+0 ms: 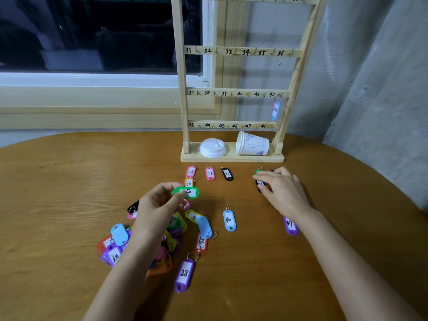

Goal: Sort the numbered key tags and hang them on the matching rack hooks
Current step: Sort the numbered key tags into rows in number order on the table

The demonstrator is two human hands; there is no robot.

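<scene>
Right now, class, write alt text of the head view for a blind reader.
The left hand pinches a green key tag over a heap of tags on a wooden table; the right hand touches a black tag before the numbered rack, where tag 42 hangs.

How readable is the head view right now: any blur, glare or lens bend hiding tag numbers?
Head view: wide-angle bend curves the table edge; rack labels 31 to 48 read sharp, top row cropped; the green tag pinched by the left hand is smeared, number unreadable; window dark, no glare on tags.
</scene>
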